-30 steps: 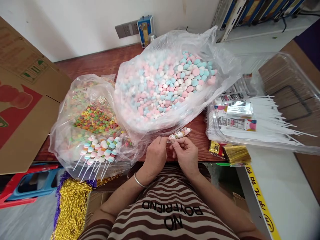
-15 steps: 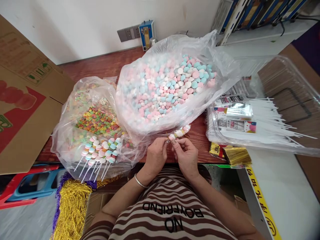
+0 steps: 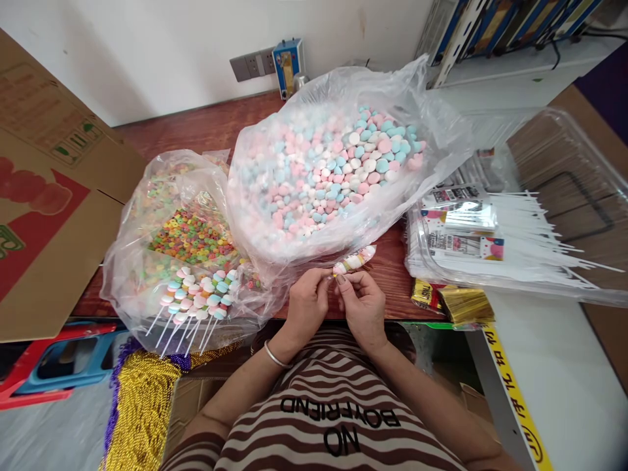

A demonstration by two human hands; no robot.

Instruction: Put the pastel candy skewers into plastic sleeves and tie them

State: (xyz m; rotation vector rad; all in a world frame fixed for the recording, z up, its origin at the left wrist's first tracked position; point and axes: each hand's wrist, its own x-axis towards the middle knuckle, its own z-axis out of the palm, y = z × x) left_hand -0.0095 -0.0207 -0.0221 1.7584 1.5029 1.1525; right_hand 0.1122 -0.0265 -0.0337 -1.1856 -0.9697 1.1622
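A candy skewer (image 3: pixel 354 260) in a clear wrapper, with pink, white and greenish pieces, points up and right from my fingertips. My left hand (image 3: pixel 308 302) pinches its lower end, the stick mostly hidden by the fingers. Close beside it, my right hand (image 3: pixel 364 306) is closed, thumb and forefinger at the wrapper's neck, where a tiny yellow bit shows. To the left, several unwrapped candy skewers (image 3: pixel 200 296) with white sticks lie on the bag of ring candies (image 3: pixel 189 239). Behind my hands spreads a large bag of pink, white and blue candies (image 3: pixel 338 176).
On the right, a clear plastic tray (image 3: pixel 415 261) holds white sticks (image 3: pixel 534 245) and printed wrappers (image 3: pixel 464 245). Gold twist ties (image 3: pixel 466 306) lie at the table's front edge. A cardboard box (image 3: pixel 53 196) stands at left; a blue device (image 3: pixel 288 65) is by the wall.
The wrapped skewer has shifted slightly right, and the fingers of both hands have moved a little at its lower end. Everything else stays put.
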